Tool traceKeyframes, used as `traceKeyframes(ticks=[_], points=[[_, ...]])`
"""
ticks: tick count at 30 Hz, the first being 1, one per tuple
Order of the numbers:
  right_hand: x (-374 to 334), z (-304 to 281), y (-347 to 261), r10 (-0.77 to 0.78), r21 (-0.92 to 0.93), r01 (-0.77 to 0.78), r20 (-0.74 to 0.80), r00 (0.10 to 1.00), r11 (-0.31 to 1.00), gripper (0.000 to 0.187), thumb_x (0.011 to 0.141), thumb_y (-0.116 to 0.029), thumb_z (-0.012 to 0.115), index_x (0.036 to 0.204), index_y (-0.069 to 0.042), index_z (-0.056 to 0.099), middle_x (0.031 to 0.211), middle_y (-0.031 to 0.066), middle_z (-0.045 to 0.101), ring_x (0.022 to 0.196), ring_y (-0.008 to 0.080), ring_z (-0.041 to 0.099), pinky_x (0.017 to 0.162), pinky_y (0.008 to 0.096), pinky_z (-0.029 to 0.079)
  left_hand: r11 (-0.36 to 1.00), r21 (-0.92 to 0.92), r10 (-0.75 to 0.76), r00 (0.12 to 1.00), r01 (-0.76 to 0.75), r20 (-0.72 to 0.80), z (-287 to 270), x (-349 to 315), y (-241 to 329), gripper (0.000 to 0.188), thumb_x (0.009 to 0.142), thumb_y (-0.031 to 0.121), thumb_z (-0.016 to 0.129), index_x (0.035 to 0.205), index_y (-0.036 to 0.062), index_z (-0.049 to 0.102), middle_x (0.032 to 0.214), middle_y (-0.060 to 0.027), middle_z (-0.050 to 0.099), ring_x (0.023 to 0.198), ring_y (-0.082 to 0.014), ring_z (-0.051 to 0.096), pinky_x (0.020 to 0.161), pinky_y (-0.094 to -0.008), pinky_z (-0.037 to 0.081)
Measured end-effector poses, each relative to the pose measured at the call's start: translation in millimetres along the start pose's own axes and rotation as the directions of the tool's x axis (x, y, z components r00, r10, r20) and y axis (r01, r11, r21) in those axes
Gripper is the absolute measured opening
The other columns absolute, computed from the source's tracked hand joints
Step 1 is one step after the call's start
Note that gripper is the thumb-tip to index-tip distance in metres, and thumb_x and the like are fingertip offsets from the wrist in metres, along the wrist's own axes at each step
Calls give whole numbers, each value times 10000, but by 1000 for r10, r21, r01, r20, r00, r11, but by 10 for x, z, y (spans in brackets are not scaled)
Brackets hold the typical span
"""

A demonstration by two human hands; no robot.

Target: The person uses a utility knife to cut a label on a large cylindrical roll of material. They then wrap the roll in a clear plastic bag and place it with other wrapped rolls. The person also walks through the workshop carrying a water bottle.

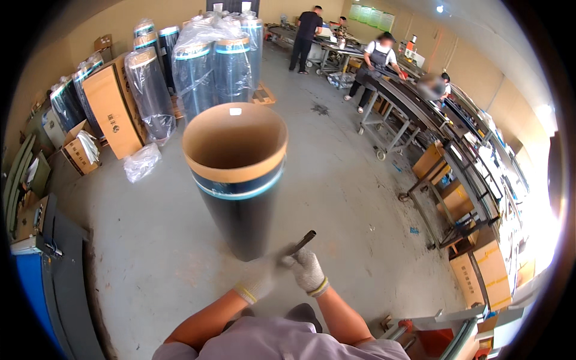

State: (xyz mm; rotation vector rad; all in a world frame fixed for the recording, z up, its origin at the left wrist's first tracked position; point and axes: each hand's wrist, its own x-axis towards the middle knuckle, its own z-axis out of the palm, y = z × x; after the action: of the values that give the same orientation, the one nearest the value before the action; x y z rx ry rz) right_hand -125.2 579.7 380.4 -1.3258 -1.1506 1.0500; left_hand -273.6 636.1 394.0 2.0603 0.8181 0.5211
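My right hand [308, 273], in a pale knit glove with a yellow cuff band, is closed around a short dark rod [305, 240]. The rod points up and to the right, and its lower end blurs between my hands. Beside it, my left hand [257, 282] wears a matching glove; motion smears its fingers, so their hold is unclear. Just beyond both hands a large black roll [240, 222] stands upright on the floor. Its wide cardboard core [235, 175] is open at the top, with a light blue band below the rim.
Plastic-wrapped rolls [234, 72] stand at the back left, near a tall carton [114, 108] and a crumpled plastic bag [143, 162]. Along the right run wheeled work tables [408, 102], where a person [378, 60] works. Another person [307, 36] stands farther back. Grey floor [354, 198] surrounds the roll.
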Motion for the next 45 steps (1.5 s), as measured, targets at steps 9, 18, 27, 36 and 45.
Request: traceKeyframes(ticks=[9,18,27,36,45], points=[[2110,-719,-640,-649,-260,604,-150,746,754,186,848,-104,628,1017,-31,601,923,126,633,830,219,606,750,302,484,853,507,492,519,-126,-699,-785,731,-228,131,755,102,658,825,80,550,902,-88,617,863,-313,594,845,-449,463],[3399,-943,-625,-621,-338,924,689,374,181,368,695,-235,744,1011,-106,605,901,105,623,880,308,589,863,424,446,718,666,605,291,205,-741,-940,1942,-614,99,762,147,580,733,79,514,754,-108,529,718,-336,491,729,-441,400],[3549,242,-363,-781,-443,895,544,308,45,330,743,-98,613,1070,-126,647,755,67,565,684,248,553,634,405,403,840,401,328,246,364,-912,-2358,2222,-1755,288,903,233,618,1053,-12,599,930,-227,641,853,-406,609,763,-447,497],[3973,1246,-268,-796,-709,705,444,410,-33,210,765,-98,565,967,-147,593,758,49,537,723,222,542,666,416,391,994,46,42,36,97,-998,-1840,1746,-1893,190,923,196,574,976,16,602,843,-219,639,785,-405,619,691,-430,495],[3533,763,-78,-829,-239,963,507,234,125,358,791,-184,697,1113,-39,641,944,125,628,888,322,600,850,444,478,614,-772,-781,263,163,-566,202,-32,-1948,373,880,60,551,1253,61,552,706,-91,568,571,-133,572,598,-278,492]])
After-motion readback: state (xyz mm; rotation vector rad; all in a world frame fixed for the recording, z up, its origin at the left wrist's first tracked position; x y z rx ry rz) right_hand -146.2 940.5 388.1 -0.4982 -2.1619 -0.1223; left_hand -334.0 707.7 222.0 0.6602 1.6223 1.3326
